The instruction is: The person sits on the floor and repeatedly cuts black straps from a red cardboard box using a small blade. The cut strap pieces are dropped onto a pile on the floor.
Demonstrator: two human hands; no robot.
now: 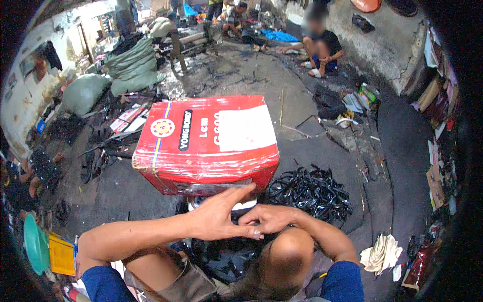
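Note:
A red carton (201, 166), wrapped in shiny clear tape with a white sheet on top, stands in front of my knees. Under its near edge shows part of a white object (192, 203), mostly hidden. My left hand (219, 214) is open just in front of the carton, its index finger stretched toward the box and its thumb apart. Close beside it, my right hand (274, 217) has its fingers curled in; whatever they hold, if anything, is hidden. Between my legs lies glossy black material (226, 259). A heap of black strips (312, 194) lies right of the carton.
Stuffed green sacks (85, 94) stand at the far left. A person (322, 48) squats by the right wall, and others are farther back. Scraps and cords litter the floor. A crumpled cream cloth (381, 253) lies at right; a green basin (36, 244) and yellow crate (61, 253) at left.

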